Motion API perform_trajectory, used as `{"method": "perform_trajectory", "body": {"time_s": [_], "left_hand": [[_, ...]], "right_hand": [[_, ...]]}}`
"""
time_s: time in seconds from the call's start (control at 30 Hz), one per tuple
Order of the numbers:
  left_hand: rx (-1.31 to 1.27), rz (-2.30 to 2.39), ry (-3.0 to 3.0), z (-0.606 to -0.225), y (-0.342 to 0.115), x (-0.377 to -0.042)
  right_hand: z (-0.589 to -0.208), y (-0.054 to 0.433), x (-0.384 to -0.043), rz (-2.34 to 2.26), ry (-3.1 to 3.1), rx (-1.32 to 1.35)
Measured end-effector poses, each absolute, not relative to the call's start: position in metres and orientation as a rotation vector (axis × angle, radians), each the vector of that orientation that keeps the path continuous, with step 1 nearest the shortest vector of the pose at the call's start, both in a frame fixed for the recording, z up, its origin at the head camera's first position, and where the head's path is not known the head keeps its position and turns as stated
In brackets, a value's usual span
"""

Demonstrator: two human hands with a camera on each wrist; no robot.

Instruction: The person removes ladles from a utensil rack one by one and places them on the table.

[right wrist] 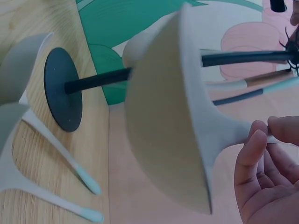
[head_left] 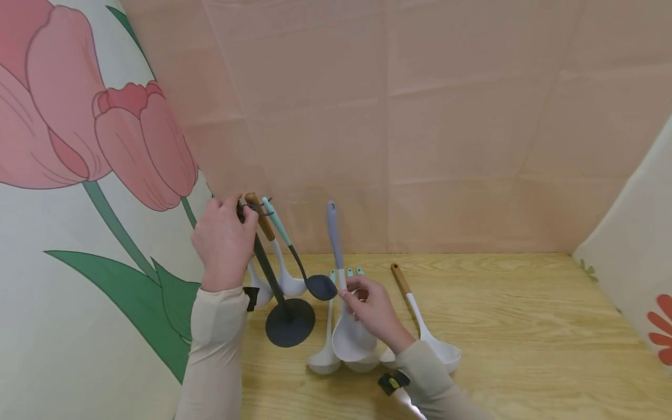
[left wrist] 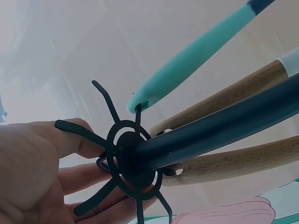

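Observation:
At the top of a black utensil stand [head_left: 268,262], my left hand [head_left: 223,242] grips the ring of hooks [left wrist: 110,140], its fingers behind the ring. The stand's round base [head_left: 290,326] is on the table. A dark spoon with a teal handle [left wrist: 194,56] hangs from one hook. Two wooden-handled utensils hang beside it, one a white ladle [head_left: 291,284]. To the right of the stand, my right hand [head_left: 375,312] pinches the neck of a white ladle [head_left: 350,338]. Its blue-purple handle [head_left: 333,227] points up and its bowl is low, over other ladles.
White ladles with mint handle tips, one of them a white ladle [head_left: 324,361], lie on the wooden table [head_left: 525,338] below my right hand. Farther right lies a white ladle with a wooden handle [head_left: 443,353]. A pink backdrop [head_left: 446,146] stands behind, and a tulip-print panel [head_left: 142,146] at left.

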State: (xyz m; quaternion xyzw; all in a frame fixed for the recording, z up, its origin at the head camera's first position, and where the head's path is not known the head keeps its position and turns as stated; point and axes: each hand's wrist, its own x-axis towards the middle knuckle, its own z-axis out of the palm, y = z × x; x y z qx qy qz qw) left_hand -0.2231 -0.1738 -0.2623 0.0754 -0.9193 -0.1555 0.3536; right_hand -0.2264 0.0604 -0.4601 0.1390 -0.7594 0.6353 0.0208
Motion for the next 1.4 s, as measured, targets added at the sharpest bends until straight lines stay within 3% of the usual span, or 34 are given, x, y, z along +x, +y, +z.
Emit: {"method": "perform_trajectory", "body": {"time_s": [0.57,1.4], "left_hand": [[0.181,-0.395,-2.377,-0.261,-0.173,-0.223],[0.178,-0.376,-2.389,-0.260,-0.176,-0.223]], "right_hand": [[-0.466,0.109,-0.230,1.901,-2.405,0.268],[-0.486,0.190,-0.239,1.669,-2.477,0.237]]}}
